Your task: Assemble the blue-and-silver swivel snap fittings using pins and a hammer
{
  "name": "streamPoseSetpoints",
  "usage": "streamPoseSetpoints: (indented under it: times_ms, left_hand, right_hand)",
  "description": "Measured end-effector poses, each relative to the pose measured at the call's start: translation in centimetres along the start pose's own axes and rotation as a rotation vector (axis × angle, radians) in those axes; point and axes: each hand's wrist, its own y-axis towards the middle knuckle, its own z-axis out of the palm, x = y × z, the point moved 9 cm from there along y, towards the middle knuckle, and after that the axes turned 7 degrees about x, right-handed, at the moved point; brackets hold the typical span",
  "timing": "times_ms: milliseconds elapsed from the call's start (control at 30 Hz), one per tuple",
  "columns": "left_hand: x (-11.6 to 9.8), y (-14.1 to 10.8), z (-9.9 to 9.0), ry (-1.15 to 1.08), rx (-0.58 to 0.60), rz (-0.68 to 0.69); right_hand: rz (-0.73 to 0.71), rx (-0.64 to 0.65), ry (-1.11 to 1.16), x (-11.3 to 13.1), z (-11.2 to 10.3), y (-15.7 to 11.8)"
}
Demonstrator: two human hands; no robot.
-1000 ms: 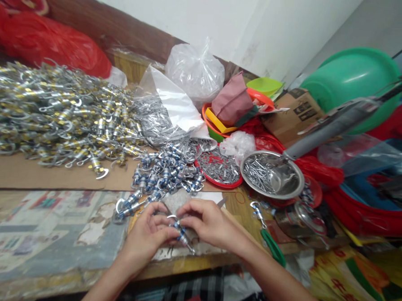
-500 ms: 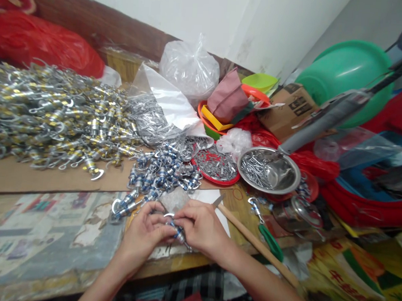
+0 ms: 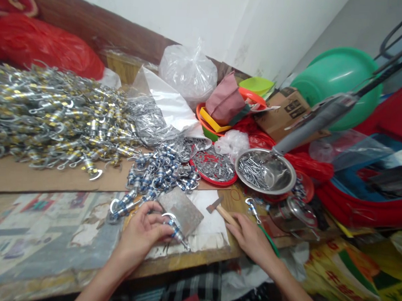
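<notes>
My left hand (image 3: 147,231) pinches a small silver hook fitting (image 3: 177,231) with blue bands, its curved hook up and its thin end pointing down to the right. My right hand (image 3: 252,236) is wrapped around the wooden handle of a small hammer (image 3: 223,211), whose dark metal head points left. Between the hands a flat grey metal plate (image 3: 186,212) rests on white paper (image 3: 213,234). Behind my left hand is a pile of similar blue-banded fittings (image 3: 159,171). One more such fitting (image 3: 253,208), on a green strap, lies beyond my right hand.
A large heap of yellow-banded fittings (image 3: 54,116) covers the left back. Small metal pieces fill a red tray (image 3: 214,181). A steel bowl (image 3: 266,190) holds metal pins. Behind stand a clear bag (image 3: 188,71), a cardboard box (image 3: 285,112) and a green basin (image 3: 339,81).
My right hand has left the fitting and moved right onto the hammer handle. The left hand still holds the fitting. The metal plate is now uncovered.
</notes>
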Motion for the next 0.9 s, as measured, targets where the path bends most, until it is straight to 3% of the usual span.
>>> streamPoseSetpoints:
  times_ms: [100, 267, 367, 433, 500, 700, 767, 900]
  left_hand:
    - [0.0, 0.0, 0.0, 0.002, 0.009, -0.002]
    - [-0.2, 0.0, 0.0, 0.026, 0.008, 0.005]
    - [-0.3, -0.1, 0.1, 0.032, 0.003, 0.008]
    - [-0.3, -0.1, 0.1, 0.036, 0.005, 0.013]
    - [-0.4, -0.1, 0.1, 0.043, 0.003, 0.018]
    - [-0.4, -0.1, 0.0, 0.107, -0.020, 0.031]
    - [-0.6, -0.2, -0.1, 0.154, -0.030, 0.041]
    - [-1.6, -0.5, -0.7, 0.332, -0.076, 0.092]
  right_hand:
    - [-0.061, -0.078, 0.094, 2.5, -1.1, -1.0]
    - [-0.408, -0.212, 0.168, 10.8, -4.6, -2.7]
    - [-0.520, -0.305, 0.131, 13.1, -5.7, -3.5]
    - [-0.523, -0.252, 0.041, 13.7, -4.9, -3.3]
    - [-0.489, -0.163, -0.051, 13.7, -3.6, -3.1]
    - [-0.445, -0.176, 0.050, 12.7, -2.4, -4.0]
    - [-0.376, -0.186, 0.161, 10.8, -2.0, -3.8]
    - [-0.112, -0.211, 0.311, 4.0, -1.3, -1.8]
